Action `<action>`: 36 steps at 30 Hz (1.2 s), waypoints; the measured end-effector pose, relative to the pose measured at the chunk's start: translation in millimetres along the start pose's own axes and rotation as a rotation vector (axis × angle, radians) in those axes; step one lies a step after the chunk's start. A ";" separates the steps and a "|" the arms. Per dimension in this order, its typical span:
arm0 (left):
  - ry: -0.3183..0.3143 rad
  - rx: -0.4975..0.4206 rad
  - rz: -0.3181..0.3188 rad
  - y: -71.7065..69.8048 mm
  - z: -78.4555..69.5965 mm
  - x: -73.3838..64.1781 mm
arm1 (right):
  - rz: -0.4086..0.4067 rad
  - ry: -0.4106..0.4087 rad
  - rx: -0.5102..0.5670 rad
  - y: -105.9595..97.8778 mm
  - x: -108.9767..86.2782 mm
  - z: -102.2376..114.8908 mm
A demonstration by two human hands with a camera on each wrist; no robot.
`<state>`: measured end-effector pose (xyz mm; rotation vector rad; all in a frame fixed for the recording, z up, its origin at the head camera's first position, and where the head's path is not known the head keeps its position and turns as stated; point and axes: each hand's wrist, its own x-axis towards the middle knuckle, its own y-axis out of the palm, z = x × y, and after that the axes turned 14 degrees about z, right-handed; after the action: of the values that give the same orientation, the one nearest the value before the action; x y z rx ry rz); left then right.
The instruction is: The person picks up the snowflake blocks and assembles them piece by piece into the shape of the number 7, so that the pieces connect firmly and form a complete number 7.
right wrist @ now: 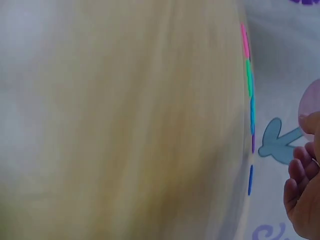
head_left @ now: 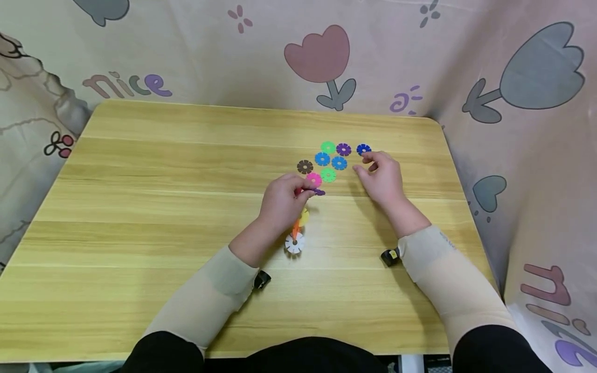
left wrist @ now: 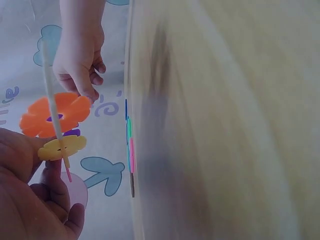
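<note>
Several notched plastic discs, joined edge to edge, form a chain that my left hand pinches between thumb and fingers. In it are a white disc at the near end, an orange disc, a yellow disc and a purple disc at the fingertips. The chain is held up off the tabletop. My right hand holds nothing; its fingers are loosely bent, thumb apart from them. In the head view its fingertips overlap the edge of a dark blue disc; the right wrist view shows them raised above the table.
Loose discs lie flat in a cluster between the hands: brown, pink, a purple one, two green and two light blue. The wooden table meets a printed cloth behind and on the right.
</note>
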<state>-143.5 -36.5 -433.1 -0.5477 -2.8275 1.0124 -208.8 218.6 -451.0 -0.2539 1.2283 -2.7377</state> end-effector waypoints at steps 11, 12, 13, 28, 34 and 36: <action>-0.004 -0.009 -0.018 -0.9 1.5 -1.3 | 0.095 0.204 -0.003 -3.5 24.6 -17.6; -0.004 -0.008 -0.016 -0.7 1.6 -1.3 | 0.106 0.218 -0.007 -4.4 26.4 -18.9; -0.003 -0.006 -0.015 -0.4 1.8 -1.2 | 0.116 0.232 -0.015 -5.4 28.5 -20.0; -0.022 0.006 0.008 -0.5 3.7 -1.9 | 0.277 0.362 -0.120 -12.3 55.1 -28.3; -0.033 0.000 0.013 -0.7 3.7 -0.7 | 0.285 0.391 -0.117 -11.9 61.9 -30.3; -0.040 -0.008 0.014 -0.7 3.6 -0.3 | 0.282 0.397 -0.118 -11.7 63.5 -31.0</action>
<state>-144.2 -39.3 -435.5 -0.5556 -2.8674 1.0259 -277.8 237.1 -456.2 0.4414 1.3913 -2.5426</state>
